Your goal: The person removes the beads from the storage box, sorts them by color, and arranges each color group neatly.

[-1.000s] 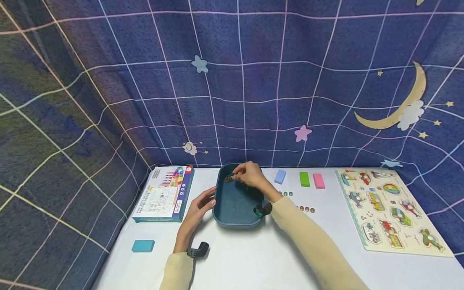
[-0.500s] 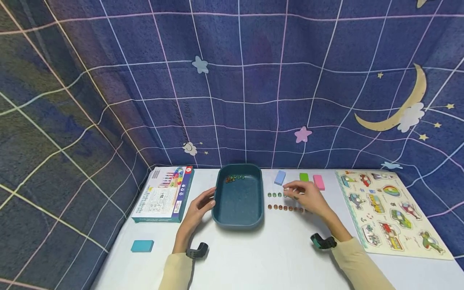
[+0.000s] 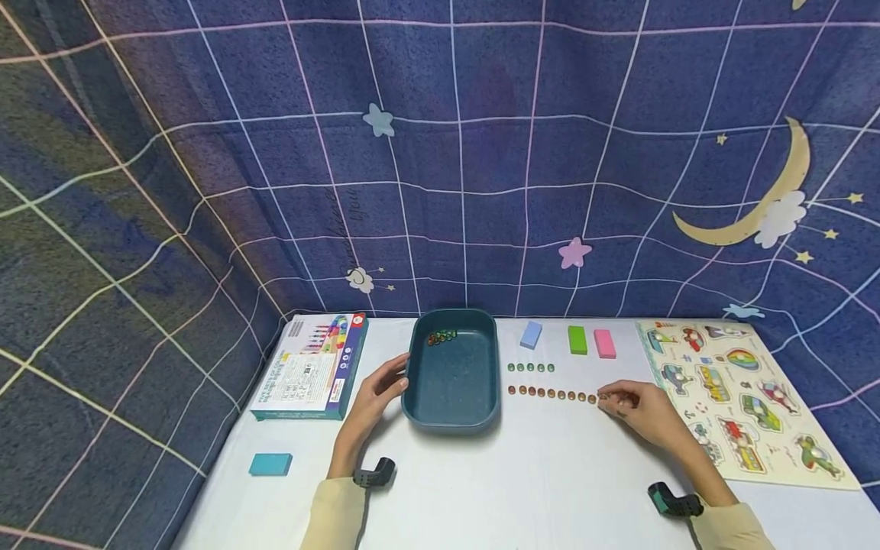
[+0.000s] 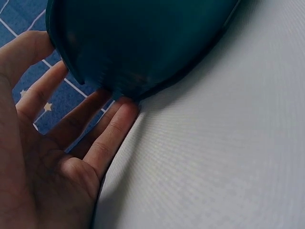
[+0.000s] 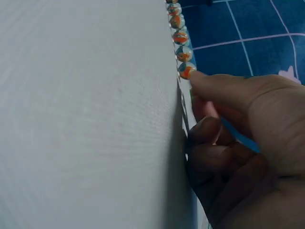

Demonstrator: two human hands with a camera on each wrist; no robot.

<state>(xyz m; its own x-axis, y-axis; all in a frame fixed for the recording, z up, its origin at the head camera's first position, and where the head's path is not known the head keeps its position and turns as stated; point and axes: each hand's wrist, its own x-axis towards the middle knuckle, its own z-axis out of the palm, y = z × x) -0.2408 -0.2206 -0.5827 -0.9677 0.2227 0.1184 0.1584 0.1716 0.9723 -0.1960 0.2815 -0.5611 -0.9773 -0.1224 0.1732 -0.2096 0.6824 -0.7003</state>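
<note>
A dark teal plastic bin (image 3: 450,393) stands mid-table with several small green and orange-red marbles (image 3: 441,337) at its far left corner. My left hand (image 3: 371,401) rests its fingertips against the bin's left side, the fingers nearly straight in the left wrist view. On the cloth right of the bin lies a row of orange-brown glass marbles (image 3: 552,394), with a shorter row of green marbles (image 3: 531,367) behind it. At the right end of the orange row my right hand (image 3: 642,412) pinches a marble (image 5: 186,70), its thumb tip against it; the fingers partly hide it.
Blue (image 3: 531,335), green (image 3: 577,340) and pink (image 3: 605,344) blocks lie behind the rows. A picture puzzle board (image 3: 729,451) is at the right. At the left are a flat printed box (image 3: 309,370) and a teal block (image 3: 270,464). A patterned curtain (image 3: 440,191) hangs behind the table.
My right hand has gone from inside the bin, across the rows, to the right end of the orange row. My left hand and the bin stay in place.
</note>
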